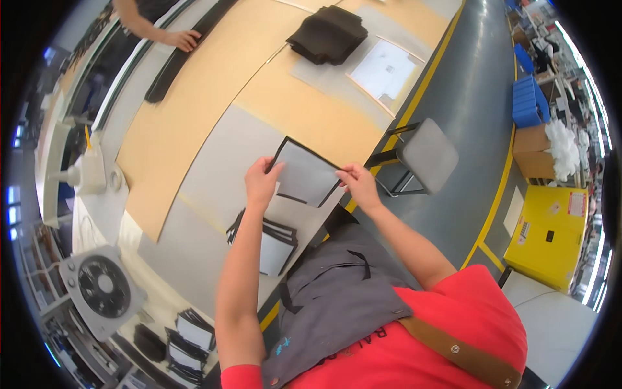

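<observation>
A light grey rectangular panel with black edging (303, 174) is held up between my hands, above the near edge of the worktable. On its left edge, the fingers and thumb of my left hand (261, 183) close in a pinch. At the right corner my right hand (358, 185) pinches the black border. Below the panel, beside my left forearm, lies a stack of similar black-edged pieces (277, 249), partly covered by that arm. Whether the panel is fabric or sheet material I cannot tell.
The worktable has tan board (278, 97) on it. Farther off lie a stack of black cut pieces (328, 34) and a white sheet (383, 68). A co-worker's hand (184, 40) rests on a black strip. A stool (428, 155) stands right, a fan (102, 285) left.
</observation>
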`<state>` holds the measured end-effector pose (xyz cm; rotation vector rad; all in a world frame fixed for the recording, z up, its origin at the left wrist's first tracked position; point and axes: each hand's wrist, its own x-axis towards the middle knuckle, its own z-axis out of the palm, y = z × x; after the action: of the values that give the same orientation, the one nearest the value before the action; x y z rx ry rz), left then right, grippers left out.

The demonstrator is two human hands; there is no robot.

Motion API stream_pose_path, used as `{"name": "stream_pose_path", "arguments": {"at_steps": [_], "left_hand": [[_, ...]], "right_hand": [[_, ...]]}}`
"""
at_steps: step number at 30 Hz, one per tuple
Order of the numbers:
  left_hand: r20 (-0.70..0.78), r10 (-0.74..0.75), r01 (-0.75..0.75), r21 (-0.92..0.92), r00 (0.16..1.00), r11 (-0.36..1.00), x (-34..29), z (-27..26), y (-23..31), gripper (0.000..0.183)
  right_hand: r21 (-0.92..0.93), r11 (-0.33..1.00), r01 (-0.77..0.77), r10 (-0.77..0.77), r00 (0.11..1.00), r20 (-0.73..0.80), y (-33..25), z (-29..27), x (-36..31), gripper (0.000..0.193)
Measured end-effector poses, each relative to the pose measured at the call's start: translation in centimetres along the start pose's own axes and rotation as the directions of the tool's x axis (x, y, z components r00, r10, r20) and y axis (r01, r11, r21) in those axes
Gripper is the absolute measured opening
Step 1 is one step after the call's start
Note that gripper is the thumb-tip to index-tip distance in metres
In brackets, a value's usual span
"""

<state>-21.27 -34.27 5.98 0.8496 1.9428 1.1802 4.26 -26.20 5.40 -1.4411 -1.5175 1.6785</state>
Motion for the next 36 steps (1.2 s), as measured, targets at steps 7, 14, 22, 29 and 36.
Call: {"name": "stream_pose_path", "arguments": {"at_steps": [7, 14, 22, 29, 36], "left_hand": [[0.064, -0.081, 0.070, 0.152, 0.995, 0.986, 11.5, 11.1, 3.9, 0.026], [0.092, -0.168, 0.121, 0.383, 0.981, 0.916, 16.5, 15.7, 4.1, 0.027], [0.012, -0.112, 0.097, 0.403, 0.994, 0.910, 16.4, 16.3, 3.9, 0.026], [-0.052, -0.064, 0.080, 0.410, 0.997, 0.909, 16.3, 16.9, 3.3, 0.020], [-0.089, -0.067, 0.095, 0.356, 0.994, 0.930, 16.6, 17.2, 2.9, 0.021]], "right_hand": [[0.047, 0.999, -0.027, 0.036, 0.977, -0.208, 1.2, -7.7, 10.3, 0.019], [-0.382, 0.923, 0.052, -0.150, 0.962, -0.229, 1.4, -10.7, 15.7, 0.020], [-0.392, 0.919, 0.032, -0.116, 0.974, -0.193, 1.0, -11.0, 16.2, 0.018], [-0.399, 0.916, 0.037, -0.124, 0.973, -0.196, 1.1, -10.9, 16.3, 0.018], [-0.415, 0.908, 0.052, -0.160, 0.960, -0.230, 1.2, -10.7, 16.3, 0.019]]}}
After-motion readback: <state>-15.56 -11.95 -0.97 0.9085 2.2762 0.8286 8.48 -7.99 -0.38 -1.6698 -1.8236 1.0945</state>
